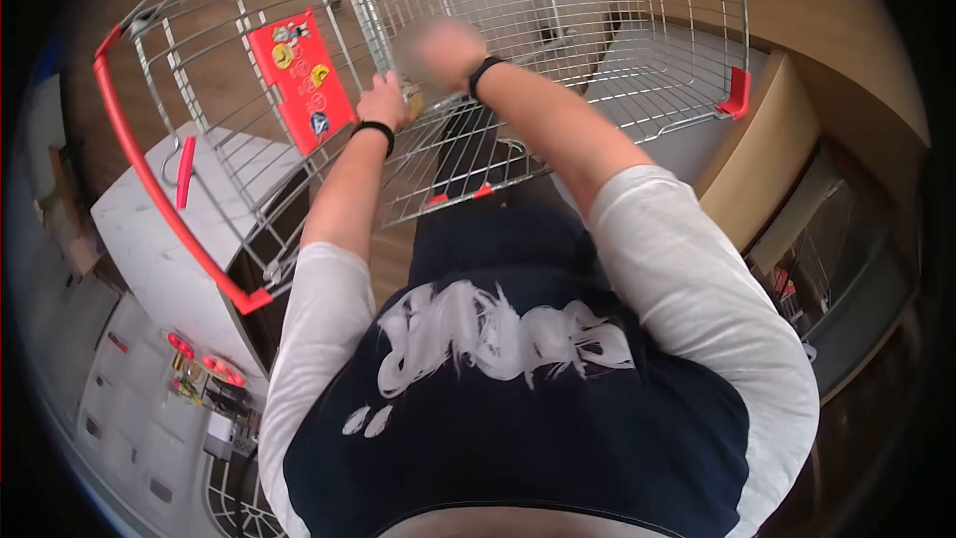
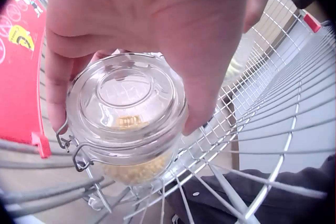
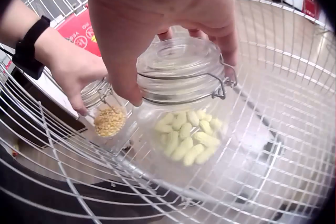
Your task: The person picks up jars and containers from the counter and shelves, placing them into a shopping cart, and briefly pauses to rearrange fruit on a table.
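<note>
Keeping the lids [image 3: 176,56] level seems wise; left hand [image 3: 77,70] grasps the grain jar [image 3: 110,121] by the cart [image 1: 299,118]'s near edge; right hand [image 3: 168,3] grasps the other jar [image 3: 188,134]; fingers curled.

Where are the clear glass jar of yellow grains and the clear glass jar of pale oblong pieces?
Clear glass jar of yellow grains [image 2: 126,107]: left wrist view, on its lid.
Clear glass jar of pale oblong pieces [image 3: 186,123]: right wrist view, on its body.
</note>
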A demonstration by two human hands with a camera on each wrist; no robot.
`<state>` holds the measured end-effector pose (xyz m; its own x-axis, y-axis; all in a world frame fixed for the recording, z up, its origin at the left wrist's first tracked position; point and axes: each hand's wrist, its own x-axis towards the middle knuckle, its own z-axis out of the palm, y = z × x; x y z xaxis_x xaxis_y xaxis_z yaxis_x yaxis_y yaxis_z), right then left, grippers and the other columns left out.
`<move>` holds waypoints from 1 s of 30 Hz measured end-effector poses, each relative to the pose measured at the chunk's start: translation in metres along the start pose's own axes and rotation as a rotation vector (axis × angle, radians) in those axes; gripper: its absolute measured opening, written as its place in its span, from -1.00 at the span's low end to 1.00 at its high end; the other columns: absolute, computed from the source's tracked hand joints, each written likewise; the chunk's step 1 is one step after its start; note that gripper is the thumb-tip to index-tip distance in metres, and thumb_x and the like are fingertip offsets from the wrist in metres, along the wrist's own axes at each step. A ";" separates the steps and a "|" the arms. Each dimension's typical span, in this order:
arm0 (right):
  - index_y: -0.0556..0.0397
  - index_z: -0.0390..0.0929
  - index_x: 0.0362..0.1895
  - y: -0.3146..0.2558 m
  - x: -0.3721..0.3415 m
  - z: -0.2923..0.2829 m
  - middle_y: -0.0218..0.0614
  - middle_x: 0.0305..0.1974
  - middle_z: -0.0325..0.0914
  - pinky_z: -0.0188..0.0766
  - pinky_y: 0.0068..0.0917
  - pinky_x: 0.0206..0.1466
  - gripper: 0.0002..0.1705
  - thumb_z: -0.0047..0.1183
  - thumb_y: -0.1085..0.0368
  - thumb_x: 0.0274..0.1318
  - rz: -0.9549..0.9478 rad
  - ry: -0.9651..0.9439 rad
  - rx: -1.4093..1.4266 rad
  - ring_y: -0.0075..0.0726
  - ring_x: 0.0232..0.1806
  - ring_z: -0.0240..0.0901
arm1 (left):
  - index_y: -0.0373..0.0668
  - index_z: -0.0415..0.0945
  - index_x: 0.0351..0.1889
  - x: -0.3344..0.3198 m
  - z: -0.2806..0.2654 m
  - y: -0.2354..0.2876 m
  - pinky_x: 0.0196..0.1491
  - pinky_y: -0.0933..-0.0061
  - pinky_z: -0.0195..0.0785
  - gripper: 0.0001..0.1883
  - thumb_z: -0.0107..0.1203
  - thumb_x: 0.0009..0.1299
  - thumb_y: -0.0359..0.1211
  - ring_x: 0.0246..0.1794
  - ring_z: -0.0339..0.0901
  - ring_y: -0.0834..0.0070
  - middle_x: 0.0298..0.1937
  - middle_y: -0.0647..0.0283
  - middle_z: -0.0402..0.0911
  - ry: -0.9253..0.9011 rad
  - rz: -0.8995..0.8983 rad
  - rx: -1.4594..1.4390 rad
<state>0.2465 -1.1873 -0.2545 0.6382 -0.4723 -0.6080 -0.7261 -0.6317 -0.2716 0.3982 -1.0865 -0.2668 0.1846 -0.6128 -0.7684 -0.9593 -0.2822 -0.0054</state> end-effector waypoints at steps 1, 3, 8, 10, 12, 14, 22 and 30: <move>-0.18 0.33 0.33 -0.007 0.006 0.014 0.03 0.33 0.25 0.51 0.29 0.04 -0.46 0.04 0.16 0.27 -0.005 -0.012 0.020 0.28 0.35 0.22 | -0.08 0.23 0.24 -0.001 0.007 -0.001 0.11 0.02 0.53 -0.11 0.53 0.01 -0.10 0.17 0.52 -0.11 0.24 0.06 0.38 0.006 -0.004 0.033; -0.19 0.35 0.32 -0.020 0.012 0.029 0.02 0.33 0.25 0.48 0.38 0.00 -0.49 0.01 0.12 0.30 0.040 -0.034 0.055 0.35 0.35 0.20 | -0.04 0.22 0.24 -0.001 0.015 0.002 0.09 0.04 0.55 -0.11 0.54 0.02 -0.07 0.18 0.51 -0.06 0.26 0.11 0.38 0.024 0.020 0.070; -0.19 0.33 0.34 -0.034 0.021 0.063 0.01 0.33 0.21 0.52 0.32 -0.05 -0.42 0.10 0.10 0.25 0.059 -0.082 -0.059 0.30 0.30 0.23 | -0.05 0.20 0.26 -0.001 0.036 0.004 0.08 0.03 0.54 -0.10 0.55 0.02 -0.12 0.17 0.50 -0.08 0.26 0.10 0.37 -0.013 -0.022 0.012; -0.18 0.34 0.34 -0.035 0.024 0.073 0.01 0.34 0.20 0.51 0.33 -0.04 -0.41 0.10 0.08 0.25 0.071 -0.083 -0.056 0.30 0.31 0.22 | -0.06 0.20 0.26 0.001 0.040 0.009 0.09 0.03 0.53 -0.09 0.55 0.01 -0.13 0.18 0.49 -0.10 0.26 0.05 0.36 -0.007 -0.028 0.008; -0.17 0.35 0.35 -0.041 0.025 0.075 0.02 0.34 0.19 0.51 0.34 -0.03 -0.40 0.10 0.06 0.25 0.070 -0.095 -0.046 0.31 0.32 0.20 | -0.07 0.20 0.26 0.003 0.043 0.007 0.10 0.03 0.52 -0.08 0.56 0.01 -0.13 0.18 0.49 -0.12 0.27 0.01 0.35 -0.013 -0.046 0.004; -0.15 0.40 0.34 -0.040 0.023 0.071 0.01 0.35 0.18 0.50 0.36 0.00 -0.42 0.11 0.08 0.25 0.109 -0.115 -0.007 0.32 0.32 0.21 | -0.09 0.18 0.27 0.013 0.043 0.008 0.13 0.02 0.50 -0.06 0.57 0.00 -0.13 0.20 0.47 -0.15 0.27 -0.07 0.34 -0.048 -0.053 -0.033; -0.08 0.51 0.27 0.016 -0.060 -0.024 -0.09 0.36 0.31 0.41 0.06 0.26 -0.51 0.08 0.12 0.30 0.122 -0.059 0.348 0.09 0.36 0.32 | -0.27 0.37 0.33 0.044 0.012 -0.024 0.30 0.12 0.36 -0.16 0.37 0.14 -0.04 0.27 0.49 -0.02 0.23 -0.22 0.52 -0.223 0.189 -0.072; 0.10 0.54 -0.13 0.056 -0.298 -0.101 -0.03 -0.19 0.59 0.57 -0.01 -0.10 -0.66 0.15 0.16 0.06 0.243 0.623 0.472 0.13 -0.09 0.59 | -0.39 0.47 0.21 0.035 -0.047 0.037 0.16 0.14 0.43 -0.38 0.23 0.29 -0.16 0.12 0.58 -0.03 0.05 -0.23 0.62 -0.020 0.603 -0.220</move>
<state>0.0419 -1.1443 -0.0130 0.3731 -0.9055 -0.2020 -0.8053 -0.2079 -0.5552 0.3788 -1.1533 -0.2638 -0.3794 -0.6980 -0.6074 -0.8268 -0.0390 0.5612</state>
